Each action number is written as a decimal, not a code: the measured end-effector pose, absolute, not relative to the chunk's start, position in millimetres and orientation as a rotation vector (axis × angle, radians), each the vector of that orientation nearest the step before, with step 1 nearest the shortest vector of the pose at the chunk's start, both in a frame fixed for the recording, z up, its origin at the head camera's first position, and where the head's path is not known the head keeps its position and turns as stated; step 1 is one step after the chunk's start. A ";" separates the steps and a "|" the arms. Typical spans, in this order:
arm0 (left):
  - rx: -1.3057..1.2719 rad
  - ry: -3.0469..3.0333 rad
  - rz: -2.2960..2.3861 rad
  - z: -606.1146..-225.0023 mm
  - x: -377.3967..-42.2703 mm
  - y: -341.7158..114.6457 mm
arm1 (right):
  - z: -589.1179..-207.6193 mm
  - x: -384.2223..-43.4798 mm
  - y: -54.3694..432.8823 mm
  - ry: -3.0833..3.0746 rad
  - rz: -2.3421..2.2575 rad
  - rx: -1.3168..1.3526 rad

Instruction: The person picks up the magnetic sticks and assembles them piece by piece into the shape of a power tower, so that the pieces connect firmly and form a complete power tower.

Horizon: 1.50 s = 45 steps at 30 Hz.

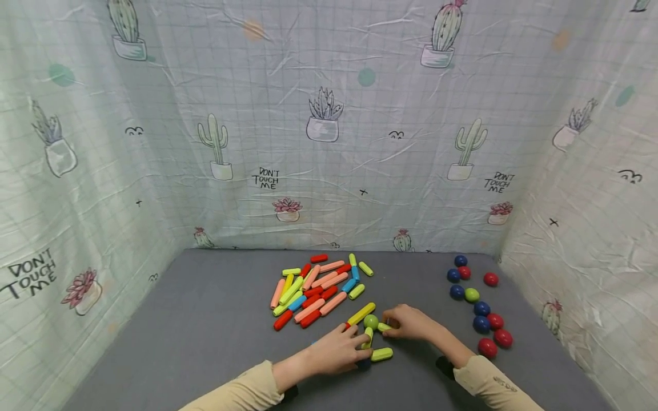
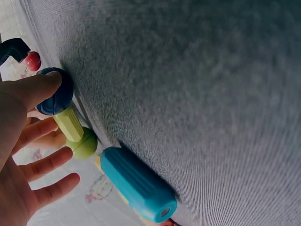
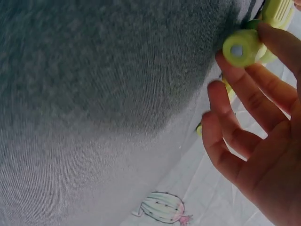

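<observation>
My left hand (image 1: pixel 339 349) holds a dark blue ball (image 2: pixel 56 92), its thumb pressed on the ball in the left wrist view. A short yellow-green rod (image 2: pixel 69 124) runs from that ball to a green ball (image 1: pixel 371 322). My right hand (image 1: pixel 408 322) pinches another short yellow-green rod (image 3: pixel 242 48), which has a grey disc in its end, between thumb and fingers close beside the green ball. A yellow rod (image 1: pixel 362 313) reaches up to the green ball from the far side. Another yellow-green rod (image 1: pixel 382 354) lies by the blue ball, which the left hand partly hides in the head view.
Several red, pink, blue and yellow-green rods (image 1: pixel 334 279) lie in a pile farther back on the grey table (image 1: pixel 205 319). Dark blue, red and green balls (image 1: pixel 481 309) are scattered at the right. A blue rod (image 2: pixel 136 183) lies near the left hand. Printed cloth (image 1: pixel 329 171) encloses the table.
</observation>
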State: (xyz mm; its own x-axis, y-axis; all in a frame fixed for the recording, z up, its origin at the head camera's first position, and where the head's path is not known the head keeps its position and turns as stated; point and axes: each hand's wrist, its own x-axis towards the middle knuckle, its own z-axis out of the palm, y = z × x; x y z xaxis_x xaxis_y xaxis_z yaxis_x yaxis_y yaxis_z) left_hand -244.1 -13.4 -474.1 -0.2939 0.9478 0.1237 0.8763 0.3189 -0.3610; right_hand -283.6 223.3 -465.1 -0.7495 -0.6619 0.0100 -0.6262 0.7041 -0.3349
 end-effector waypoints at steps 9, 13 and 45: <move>-1.624 -2.261 0.295 -473.6 -244.0 -11.2 | -461.5 -279.8 226.8 2.778 -0.532 -1.002; -1.623 -2.270 0.261 -472.7 -243.3 -10.3 | -460.7 -284.8 239.4 2.986 -0.444 -0.896; -1.598 -2.440 0.313 -473.3 -241.2 12.9 | -450.4 -319.7 318.1 3.244 -0.034 -0.504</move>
State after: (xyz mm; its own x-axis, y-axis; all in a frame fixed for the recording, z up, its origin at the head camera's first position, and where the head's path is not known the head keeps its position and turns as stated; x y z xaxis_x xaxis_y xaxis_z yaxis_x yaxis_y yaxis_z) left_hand -241.2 12.9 -473.3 -0.3912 0.9185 0.0573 0.8744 0.3903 -0.2882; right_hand -319.7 318.1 -450.4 -0.9431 -0.3007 0.1421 -0.3036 0.9528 0.0014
